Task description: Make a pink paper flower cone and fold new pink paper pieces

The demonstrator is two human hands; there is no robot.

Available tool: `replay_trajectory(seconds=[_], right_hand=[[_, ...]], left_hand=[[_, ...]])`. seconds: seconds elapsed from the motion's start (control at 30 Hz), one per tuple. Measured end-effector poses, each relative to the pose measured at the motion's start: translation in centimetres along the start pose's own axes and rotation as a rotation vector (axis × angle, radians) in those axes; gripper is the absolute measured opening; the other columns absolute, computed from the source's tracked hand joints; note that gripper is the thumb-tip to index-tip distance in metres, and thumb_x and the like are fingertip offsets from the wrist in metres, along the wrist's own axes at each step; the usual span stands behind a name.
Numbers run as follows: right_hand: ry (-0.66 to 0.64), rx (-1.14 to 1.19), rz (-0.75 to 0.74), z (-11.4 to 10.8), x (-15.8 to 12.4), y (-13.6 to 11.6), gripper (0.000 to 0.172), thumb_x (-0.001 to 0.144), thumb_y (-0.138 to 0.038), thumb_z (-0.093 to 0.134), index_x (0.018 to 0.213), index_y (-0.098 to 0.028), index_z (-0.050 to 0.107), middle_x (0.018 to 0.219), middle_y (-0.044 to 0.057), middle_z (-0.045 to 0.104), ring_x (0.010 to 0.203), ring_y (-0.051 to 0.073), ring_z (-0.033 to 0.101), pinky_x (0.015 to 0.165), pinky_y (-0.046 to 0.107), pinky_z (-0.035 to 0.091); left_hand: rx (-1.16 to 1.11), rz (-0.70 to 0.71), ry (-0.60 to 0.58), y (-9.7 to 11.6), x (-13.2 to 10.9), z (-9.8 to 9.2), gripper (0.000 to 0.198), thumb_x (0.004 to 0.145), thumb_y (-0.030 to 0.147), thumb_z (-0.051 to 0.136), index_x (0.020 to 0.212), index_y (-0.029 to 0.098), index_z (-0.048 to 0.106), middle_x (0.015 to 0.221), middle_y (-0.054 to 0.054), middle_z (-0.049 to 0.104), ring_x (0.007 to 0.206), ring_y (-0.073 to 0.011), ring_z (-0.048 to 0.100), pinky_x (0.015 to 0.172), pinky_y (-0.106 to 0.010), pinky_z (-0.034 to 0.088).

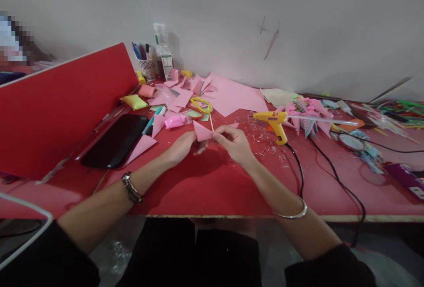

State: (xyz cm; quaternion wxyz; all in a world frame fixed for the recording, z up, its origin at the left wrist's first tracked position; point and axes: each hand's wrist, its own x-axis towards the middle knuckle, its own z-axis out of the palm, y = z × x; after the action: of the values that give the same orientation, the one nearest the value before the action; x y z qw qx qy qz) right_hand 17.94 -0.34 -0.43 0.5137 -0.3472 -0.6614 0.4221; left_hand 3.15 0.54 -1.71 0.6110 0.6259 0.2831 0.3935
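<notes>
A small pointed piece of pink paper (202, 131) is held between my two hands above the red table. My left hand (180, 150) grips its left edge, with the fingers partly hidden behind the paper. My right hand (236, 143) is closed, thumb and forefinger pinching a thin pale stick (211, 121) against the paper's right side. Just beyond lie yellow-handled scissors (202, 105) and a bright pink packet (175, 121). Off to the right, a yellow glue gun (273, 123) rests with a clear glue stick (326, 122) out of its back.
Pink paper scraps and a large pink sheet (228, 92) lie along the wall. A black phone (115, 141) and red board (66, 106) are left, near a pen cup (146, 64) and bottle (164, 57). A pink paper craft (306, 112) and black cable (341, 185) lie right.
</notes>
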Motion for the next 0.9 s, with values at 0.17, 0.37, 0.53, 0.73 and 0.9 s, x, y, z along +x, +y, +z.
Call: replay_trajectory(seconds=[0.17, 0.37, 0.53, 0.73, 0.9], right_hand=[[0.026, 0.071, 0.060, 0.1, -0.1, 0.0, 0.015, 0.066, -0.032, 0.060, 0.066, -0.018, 0.055, 0.051, -0.006, 0.052, 0.046, 0.006, 0.048, 0.047, 0.020, 0.041], [-0.012, 0.054, 0.044, -0.1, -0.1, -0.1, 0.024, 0.067, -0.033, 0.059, 0.052, -0.017, 0.050, 0.048, -0.005, 0.053, 0.046, 0.005, 0.046, 0.047, 0.020, 0.040], [0.021, 0.054, 0.070, 0.2, -0.1, -0.2, 0.024, 0.069, -0.036, 0.055, 0.057, -0.018, 0.047, 0.047, -0.006, 0.051, 0.044, 0.005, 0.046, 0.045, 0.019, 0.039], [0.042, 0.028, 0.063, 0.3, -0.2, -0.2, 0.020, 0.072, -0.032, 0.054, 0.062, -0.018, 0.043, 0.046, -0.008, 0.047, 0.043, 0.004, 0.045, 0.045, 0.019, 0.038], [0.030, -0.002, 0.062, 0.4, -0.3, 0.1, 0.013, 0.074, -0.026, 0.050, 0.068, -0.018, 0.042, 0.049, -0.008, 0.047, 0.045, 0.005, 0.047, 0.046, 0.020, 0.038]], left_hand=[[0.078, 0.008, 0.020, -0.1, 0.1, -0.2, 0.022, 0.074, 0.019, 0.031, 0.058, 0.016, 0.046, 0.047, 0.004, 0.040, 0.040, -0.0067, 0.034, 0.040, -0.020, 0.027], [0.146, -0.011, 0.022, 0.1, -0.1, 0.2, 0.022, 0.074, 0.021, 0.030, 0.059, 0.016, 0.046, 0.048, 0.003, 0.041, 0.042, -0.0077, 0.037, 0.042, -0.020, 0.030], [0.220, -0.054, -0.032, 0.9, -0.2, 0.6, 0.024, 0.075, 0.020, 0.027, 0.061, 0.016, 0.046, 0.049, 0.004, 0.041, 0.043, -0.0080, 0.037, 0.044, -0.020, 0.031], [0.245, -0.023, -0.093, 1.4, -0.3, 0.7, 0.023, 0.073, 0.020, 0.029, 0.067, 0.015, 0.051, 0.055, 0.004, 0.047, 0.042, -0.0063, 0.036, 0.048, -0.021, 0.033], [0.211, 0.011, -0.122, 0.9, -0.3, 0.5, 0.016, 0.067, 0.025, 0.038, 0.064, 0.015, 0.050, 0.056, 0.003, 0.049, 0.044, -0.0072, 0.039, 0.046, -0.021, 0.033]])
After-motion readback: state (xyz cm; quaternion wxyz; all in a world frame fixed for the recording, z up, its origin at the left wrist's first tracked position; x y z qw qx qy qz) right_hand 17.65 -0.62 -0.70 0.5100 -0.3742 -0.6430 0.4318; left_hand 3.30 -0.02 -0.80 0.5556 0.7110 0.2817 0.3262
